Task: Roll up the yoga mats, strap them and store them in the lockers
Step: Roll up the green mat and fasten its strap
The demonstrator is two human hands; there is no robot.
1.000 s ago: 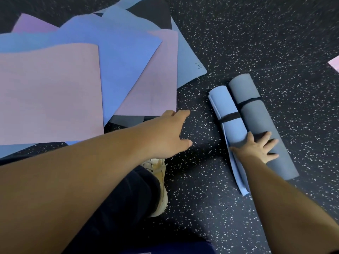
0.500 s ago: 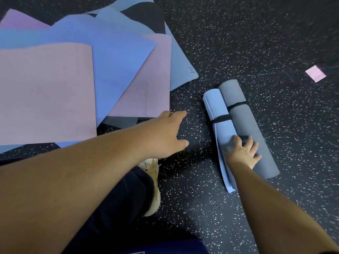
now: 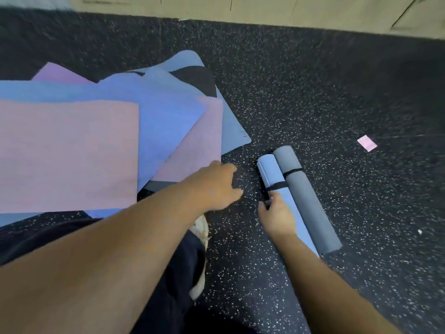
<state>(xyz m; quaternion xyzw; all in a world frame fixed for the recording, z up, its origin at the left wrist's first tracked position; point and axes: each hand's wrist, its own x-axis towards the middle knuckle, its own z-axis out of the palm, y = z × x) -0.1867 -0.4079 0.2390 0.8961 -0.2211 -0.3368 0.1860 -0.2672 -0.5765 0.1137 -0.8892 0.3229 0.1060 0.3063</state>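
Right hand (image 3: 277,216) shifted onto light-blue roll (image 3: 272,174), gripping it; no legible writing

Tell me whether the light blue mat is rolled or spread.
Rolled. The light blue mat lies as a tube beside the grey mat, a black strap around it.

The right hand (image 3: 277,216) grips the light-blue rolled mat (image 3: 273,173) beside the grey rolled mat (image 3: 305,198).
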